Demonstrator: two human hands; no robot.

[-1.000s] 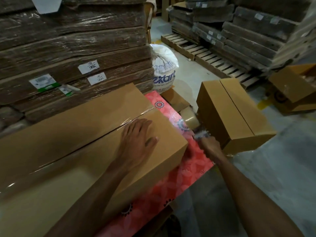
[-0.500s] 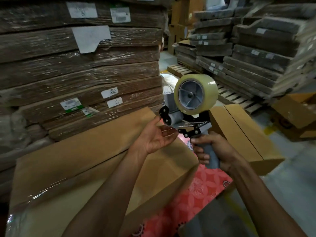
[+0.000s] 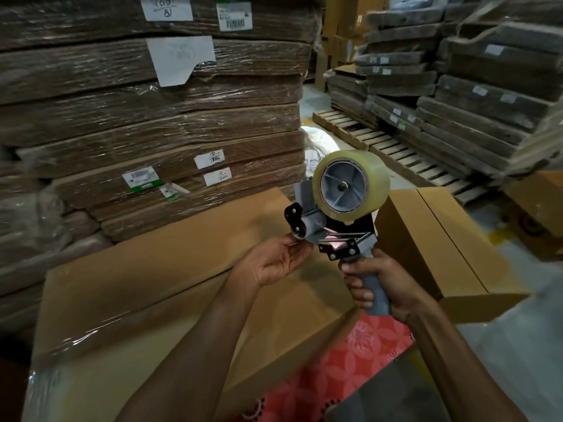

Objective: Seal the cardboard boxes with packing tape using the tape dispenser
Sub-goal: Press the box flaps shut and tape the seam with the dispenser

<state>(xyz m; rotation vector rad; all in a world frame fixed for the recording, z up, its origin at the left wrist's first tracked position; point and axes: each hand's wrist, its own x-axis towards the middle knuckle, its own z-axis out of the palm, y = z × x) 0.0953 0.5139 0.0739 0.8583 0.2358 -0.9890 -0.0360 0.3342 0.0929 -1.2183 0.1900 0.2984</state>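
Warehouse stacks behind; right hand (image 3: 384,284) grips tape dispenser (image 3: 338,214), left fingers (image 3: 297,249) touching roller.

**Materials and finishes at the packing spot**

The long brown cardboard box (image 3: 170,287) is matt, with a glossy strip of clear tape (image 3: 100,327) along its seam. The grey plastic tape dispenser (image 3: 338,226) looks smooth, with black metal plates and a bare metal spring; its roll of clear packing tape (image 3: 373,178) shines yellowish. The stacked flat corrugated sheets (image 3: 146,123) show rough edges under crinkled, glossy plastic wrap with white paper labels. The pallets (image 3: 396,147) are bare wood slats. The red flowered covering (image 3: 350,367) looks smooth.
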